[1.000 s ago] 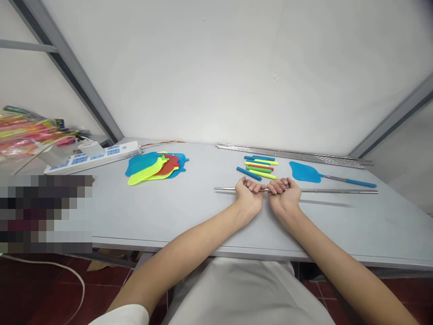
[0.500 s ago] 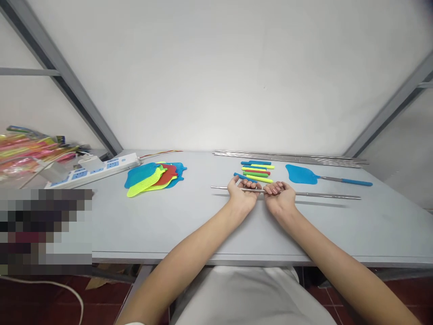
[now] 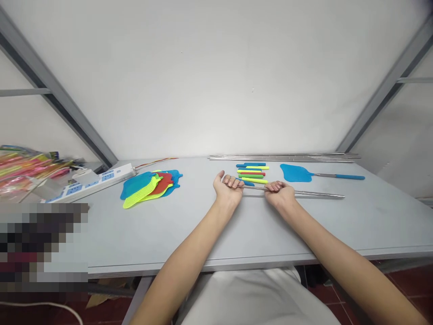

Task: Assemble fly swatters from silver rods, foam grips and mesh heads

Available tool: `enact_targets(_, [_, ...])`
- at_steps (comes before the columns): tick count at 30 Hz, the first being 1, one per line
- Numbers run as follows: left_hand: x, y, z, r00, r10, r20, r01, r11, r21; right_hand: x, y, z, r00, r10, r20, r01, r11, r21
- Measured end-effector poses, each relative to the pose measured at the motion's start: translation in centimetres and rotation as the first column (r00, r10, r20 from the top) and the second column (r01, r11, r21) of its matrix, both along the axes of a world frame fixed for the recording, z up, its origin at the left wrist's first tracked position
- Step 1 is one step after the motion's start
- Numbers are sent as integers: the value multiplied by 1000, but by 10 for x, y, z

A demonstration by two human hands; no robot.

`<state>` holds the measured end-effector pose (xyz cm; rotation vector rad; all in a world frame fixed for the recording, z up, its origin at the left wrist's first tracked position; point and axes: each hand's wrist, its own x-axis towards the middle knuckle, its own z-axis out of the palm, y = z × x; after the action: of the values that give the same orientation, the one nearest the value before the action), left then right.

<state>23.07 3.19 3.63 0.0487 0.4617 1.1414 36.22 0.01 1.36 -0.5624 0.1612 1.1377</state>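
Note:
A long thin metal rod (image 3: 311,194) lies across the grey table (image 3: 203,225), running left to right. My right hand (image 3: 280,192) grips it palm up near its middle. My left hand (image 3: 228,187) also lies palm up, fingers curled around the rod's left end. Just behind my hands sits a small pile of coloured handle sleeves (image 3: 252,173) in blue, yellow, red and green.
A finished blue fly swatter (image 3: 318,174) lies right of the sleeves. Spare metal rods (image 3: 284,157) line the wall. Stacked mesh swatter heads (image 3: 149,185) sit at centre left, with a white power strip (image 3: 91,180) and packaged goods (image 3: 23,164) farther left.
The rod has slid left through my hands, so less of it sticks out on the left. My hands have spread apart, the left one moving left. The camera has tilted up.

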Motion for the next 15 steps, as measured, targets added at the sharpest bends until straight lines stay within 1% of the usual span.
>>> enact_targets(9, [4,-6,-5,998,61,-22,-59,995,84,-4,-4,-1,999,42,-14,-42,999,21])
enact_targets(15, [6,-5,-12,998,17,55,-27,983,183,-3,-7,2,999,49,-19,-47,995,88])
